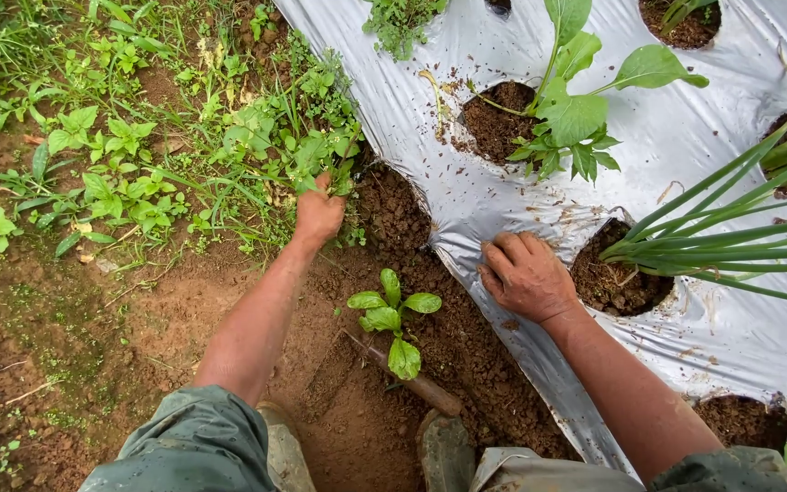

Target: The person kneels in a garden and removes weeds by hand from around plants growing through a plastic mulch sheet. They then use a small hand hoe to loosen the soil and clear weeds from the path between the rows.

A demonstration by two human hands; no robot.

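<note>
Reddish-brown bare soil (120, 337) fills the lower left of the garden plot, with a patch of low green weeds and grass (229, 146) spreading from nine o'clock up to twelve. Silver plastic mulch sheeting (685, 137) with round planting holes covers the bed from twelve o'clock down to five.

The left hand (318, 214) reaches out near the centre and is closed around a tuft of the weeds at the patch's lower edge, fingers buried in the leaves. The right hand (526, 276), just right of centre, lies knuckles-up on the sheeting's edge with fingers curled under; whether it pinches anything cannot be told.

Between the forearms, a small broad-leaved green seedling (392, 319) stands in dark soil. Long green onion-like blades (730, 237) arch in from three o'clock. A leafy green plant (576, 100) grows from a hole at one o'clock. Muddy boots (444, 451) show at six o'clock.
</note>
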